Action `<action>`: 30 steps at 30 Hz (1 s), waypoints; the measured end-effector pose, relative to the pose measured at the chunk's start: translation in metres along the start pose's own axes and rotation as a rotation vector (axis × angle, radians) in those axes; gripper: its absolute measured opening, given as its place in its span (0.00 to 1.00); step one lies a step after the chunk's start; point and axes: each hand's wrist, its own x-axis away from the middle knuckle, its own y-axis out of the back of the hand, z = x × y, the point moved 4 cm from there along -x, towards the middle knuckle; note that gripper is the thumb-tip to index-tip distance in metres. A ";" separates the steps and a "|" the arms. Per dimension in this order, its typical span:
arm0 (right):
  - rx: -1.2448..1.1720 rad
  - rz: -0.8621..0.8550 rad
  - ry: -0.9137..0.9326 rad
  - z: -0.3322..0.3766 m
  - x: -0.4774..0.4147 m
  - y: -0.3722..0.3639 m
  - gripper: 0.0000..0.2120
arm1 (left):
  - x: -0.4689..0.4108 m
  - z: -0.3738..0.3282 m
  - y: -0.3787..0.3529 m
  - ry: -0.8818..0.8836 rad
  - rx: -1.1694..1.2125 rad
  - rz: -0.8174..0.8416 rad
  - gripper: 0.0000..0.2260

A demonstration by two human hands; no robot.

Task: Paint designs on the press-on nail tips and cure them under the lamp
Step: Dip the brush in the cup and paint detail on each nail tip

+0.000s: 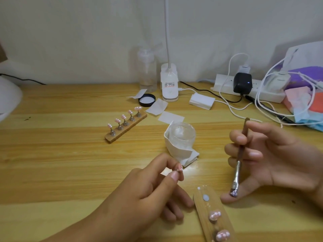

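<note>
One nail tip (180,168) is held up over the desk (61,154).
On the left, a wooden stand (126,129) holds five pink tips (123,117) in a row. The left hand (145,191) pinches the nail tip, just in front of a glass jar (182,134). A near stand (202,213) between the hands carries two more tips (215,215). The right hand (276,159) grips a brush (238,167), bristles down.

Wooden table (61,163) bears a far nail stand (125,125), a near nail stand (208,222), a wrapped jar (181,135), wipes (156,106)
</note>
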 end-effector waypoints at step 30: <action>0.541 -0.302 0.924 0.022 -0.004 -0.017 0.15 | -0.009 -0.002 0.013 -0.059 0.114 -0.107 0.07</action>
